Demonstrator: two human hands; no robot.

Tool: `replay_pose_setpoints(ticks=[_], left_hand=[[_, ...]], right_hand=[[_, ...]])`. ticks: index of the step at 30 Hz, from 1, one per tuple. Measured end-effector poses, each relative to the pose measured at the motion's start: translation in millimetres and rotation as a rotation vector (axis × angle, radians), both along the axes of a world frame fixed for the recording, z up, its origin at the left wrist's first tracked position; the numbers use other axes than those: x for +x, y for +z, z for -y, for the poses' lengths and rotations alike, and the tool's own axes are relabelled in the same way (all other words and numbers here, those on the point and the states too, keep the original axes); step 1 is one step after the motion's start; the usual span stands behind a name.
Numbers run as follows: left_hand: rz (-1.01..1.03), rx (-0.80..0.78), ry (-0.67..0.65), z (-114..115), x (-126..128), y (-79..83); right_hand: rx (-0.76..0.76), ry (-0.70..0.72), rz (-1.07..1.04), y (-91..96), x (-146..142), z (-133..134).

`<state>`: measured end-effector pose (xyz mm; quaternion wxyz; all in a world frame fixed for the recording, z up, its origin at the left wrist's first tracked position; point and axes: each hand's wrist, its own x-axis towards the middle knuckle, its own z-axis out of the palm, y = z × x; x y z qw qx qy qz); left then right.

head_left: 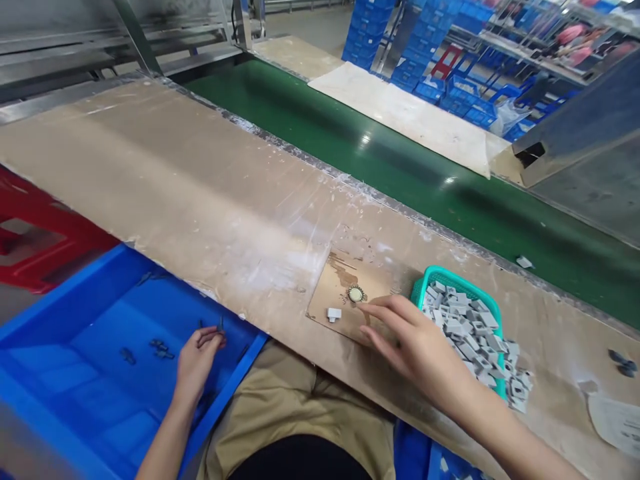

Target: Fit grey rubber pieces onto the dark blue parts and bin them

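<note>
My left hand [197, 357] reaches down into a blue plastic bin [100, 313] by my lap, fingers pinched on a small dark part that I can barely make out. Several more dark parts [160, 348] lie on the bin floor. My right hand [415, 343] rests on the brown bench, fingers stretched out flat, fingertips beside a small round fixture [356, 294] on a cardboard pad [335, 287]. A small white-grey piece [333, 314] lies on that pad. A teal basket [440, 275] full of grey pieces [467, 327] sits right behind my right hand.
A green conveyor belt [390, 167] runs along the far side of the bench. A red stool [35, 233] stands at the left. Blue crates [425, 60] are stacked in the background. Dark parts [623, 363] and a paper label [617, 420] lie at the bench's right end.
</note>
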<state>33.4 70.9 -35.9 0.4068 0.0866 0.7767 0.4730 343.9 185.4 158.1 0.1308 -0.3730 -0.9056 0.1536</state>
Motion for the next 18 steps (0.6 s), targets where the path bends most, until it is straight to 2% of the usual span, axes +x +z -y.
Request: replay_pose_setpoints(ticks=[5,7,9,11,15,16,18], left_hand=[[0.058,0.053,0.011,1,11,5.7],[0.077,0.067,0.026,2,13,7.1],[0.104,0.084,0.052,3,15,9.8],[0.149,0.105,0.078,4,17,15.2],[0.336,0.132,0.115,6,21,36.4],[0.383,0.137,0.120,6,22,43.5],[0.474,0.152,0.128,6,25,58.4]], right_hand=[[0.079,0.142,0.272,-30.2,-34,-6],[0.045,0.170,0.299,-35.1,-40,-8],[-0.047,0.165,0.228,-33.3,-40,-10],[-0.248,0.102,0.044,-25.3,-35,-10],[-0.889,-0.141,-0.517,-4.0,-18,-13],[-1.007,-0.179,-0.647,-0.5,-14,-14],[-1.114,-0.211,-0.833,2.7,-5,-17]])
